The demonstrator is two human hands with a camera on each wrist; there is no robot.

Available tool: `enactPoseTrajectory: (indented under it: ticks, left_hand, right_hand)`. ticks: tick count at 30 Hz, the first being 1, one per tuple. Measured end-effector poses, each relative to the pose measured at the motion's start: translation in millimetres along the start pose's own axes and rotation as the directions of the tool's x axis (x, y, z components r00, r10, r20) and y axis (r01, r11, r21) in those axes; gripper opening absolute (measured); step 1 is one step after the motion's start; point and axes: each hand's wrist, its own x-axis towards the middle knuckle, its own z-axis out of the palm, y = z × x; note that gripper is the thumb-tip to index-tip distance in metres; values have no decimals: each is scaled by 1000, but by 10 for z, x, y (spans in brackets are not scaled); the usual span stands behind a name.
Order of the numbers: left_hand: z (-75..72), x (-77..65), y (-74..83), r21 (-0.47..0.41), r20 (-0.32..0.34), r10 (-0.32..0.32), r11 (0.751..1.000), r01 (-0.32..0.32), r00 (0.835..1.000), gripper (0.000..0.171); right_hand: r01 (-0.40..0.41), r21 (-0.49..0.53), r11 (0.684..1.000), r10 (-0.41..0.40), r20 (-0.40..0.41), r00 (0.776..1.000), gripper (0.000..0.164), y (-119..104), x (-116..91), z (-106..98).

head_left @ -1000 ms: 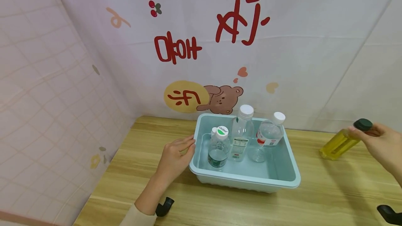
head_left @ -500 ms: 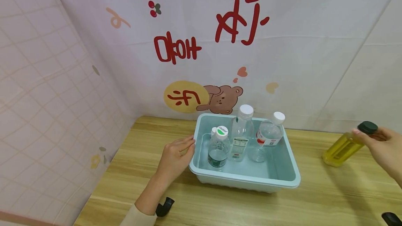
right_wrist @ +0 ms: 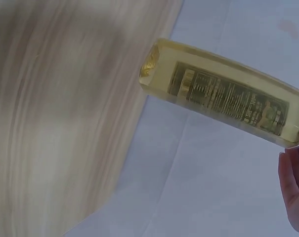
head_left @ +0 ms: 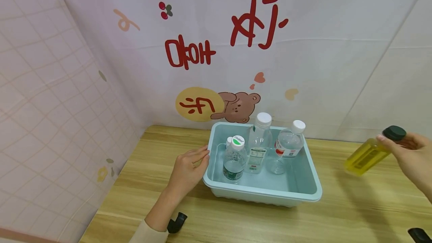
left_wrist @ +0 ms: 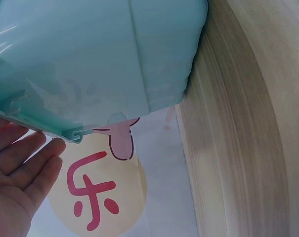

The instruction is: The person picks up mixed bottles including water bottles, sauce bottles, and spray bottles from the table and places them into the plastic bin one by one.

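Observation:
In the head view, my right hand (head_left: 410, 155) grips a clear bottle of yellow liquid (head_left: 366, 156) near its dark green cap (head_left: 394, 133). The bottle leans, its base to the lower left and held just above the table. Its printed label shows in the right wrist view, where part of my right hand (right_wrist: 295, 182) appears at the edge. My left hand (head_left: 189, 171) touches the left rim of a light blue plastic basin (head_left: 263, 195). The left wrist view shows its fingers (left_wrist: 40, 173) extended against the rim's underside. Several clear bottles with white caps stand in the basin, including a large one (head_left: 258, 145).
The basin rests on a wood-grain table (head_left: 162, 149), close to a printed cloth backdrop (head_left: 330, 74). Inside it, a red-labelled bottle (head_left: 288, 145) stands at the right and a green-labelled bottle (head_left: 234, 164) at the left. Black wrist pieces (head_left: 177, 222) show near both forearms.
My right hand has shifted slightly to the right with the yellow bottle, whose base swung right and then back left. My left hand and the basin stay in place.

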Motion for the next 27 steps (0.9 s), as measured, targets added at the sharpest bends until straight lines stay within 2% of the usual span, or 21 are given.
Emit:
enactPoseTrajectory:
  ticks: [5, 12, 19, 22, 27]
  left_hand:
    - [5, -11, -6, 4, 2, 1, 1000, -1, 1000, 24]
    - [-2, 0, 0, 9, 4, 6, 1000, -6, 1000, 24]
    - [-16, 7, 20, 1, 14, -2, 1000, 2, 1000, 24]
    - [-14, 7, 11, -1, 12, -1, 1000, 1, 1000, 25]
    - [-16, 8, 11, -5, 10, 0, 1000, 0, 1000, 24]
  right_hand:
    - [49, 30, 998, -48, -8, 999, 10, -161, -89, 27]
    - [106, 102, 989, -103, -42, 994, 31, -349, -172, 48]
    - [226, 223, 948, -209, -97, 973, 38, -471, -211, 54]
    - [240, 247, 939, -217, -116, 969, 36, -517, -235, 66]
    - [225, 232, 946, -197, -140, 970, 36, -614, -272, 63]
